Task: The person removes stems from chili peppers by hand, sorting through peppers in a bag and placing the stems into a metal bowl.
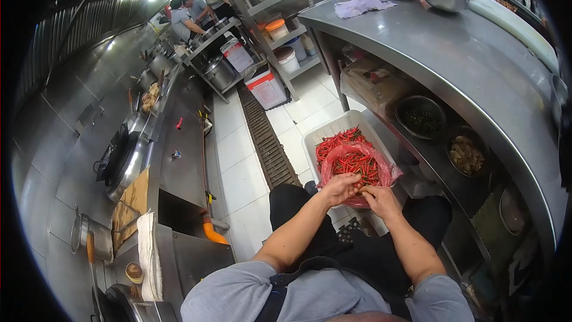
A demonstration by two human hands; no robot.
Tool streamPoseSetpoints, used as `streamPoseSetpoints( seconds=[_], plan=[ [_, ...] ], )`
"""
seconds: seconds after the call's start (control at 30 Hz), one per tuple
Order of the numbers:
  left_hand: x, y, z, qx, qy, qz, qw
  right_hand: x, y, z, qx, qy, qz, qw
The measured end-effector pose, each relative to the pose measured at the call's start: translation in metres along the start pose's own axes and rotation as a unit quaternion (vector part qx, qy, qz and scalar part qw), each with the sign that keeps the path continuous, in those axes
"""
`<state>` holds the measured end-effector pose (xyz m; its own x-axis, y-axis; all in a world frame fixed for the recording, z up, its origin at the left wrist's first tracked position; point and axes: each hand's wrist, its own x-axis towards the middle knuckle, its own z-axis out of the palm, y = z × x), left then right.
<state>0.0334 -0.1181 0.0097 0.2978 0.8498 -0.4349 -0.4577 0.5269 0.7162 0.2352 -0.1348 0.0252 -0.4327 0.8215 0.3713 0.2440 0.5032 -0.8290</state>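
Note:
Red chili peppers (pixel 336 143) fill a white perforated basket (pixel 308 149) on the floor between my knees. A reddish plastic bag (pixel 390 173), open at the top and holding more chilies, lies in the basket's near part. Over the bag's near edge, my left hand (pixel 341 189) is closed, palm partly up, with its fingertips pinched on something too small to make out. Close beside it on the right, my right hand (pixel 382 201) is curled, thumb and finger pressed together; what they hold is hidden.
A steel counter (pixel 429 42) with shelves below curves along the right, holding bowls (pixel 420 117). Stoves and a wok (pixel 122 155) line the left. A floor drain grate (pixel 268 143) runs ahead. Two people (pixel 182 21) stand at the far end.

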Motion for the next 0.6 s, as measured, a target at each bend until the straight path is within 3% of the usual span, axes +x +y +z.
streamPoseSetpoints(
  seconds=[0.2,0.33,0.4,0.47,0.53,0.6],
  plan=[
    [-0.017,0.023,-0.025,0.014,0.058,0.017,0.998,0.001,0.022,0.005,-0.016,0.023,0.137,0.99],
    [0.004,0.072,-0.079,0.215,0.102,0.041,0.971,-0.003,0.043,0.018,0.003,0.023,0.153,0.988],
    [0.017,0.107,-0.082,0.254,0.176,0.097,0.946,-0.003,0.036,0.02,-0.006,0.011,0.15,0.989],
    [0.033,0.13,-0.075,0.32,0.222,0.166,0.906,0.002,0.037,0.023,-0.019,0.006,0.147,0.989],
    [0.064,0.142,-0.087,0.396,0.223,0.206,0.866,0.0,0.049,0.026,-0.042,0.038,0.082,0.995],
    [0.082,0.148,-0.1,0.63,0.225,0.252,0.699,-0.001,0.049,0.023,-0.068,0.035,0.094,0.993]
  ],
)
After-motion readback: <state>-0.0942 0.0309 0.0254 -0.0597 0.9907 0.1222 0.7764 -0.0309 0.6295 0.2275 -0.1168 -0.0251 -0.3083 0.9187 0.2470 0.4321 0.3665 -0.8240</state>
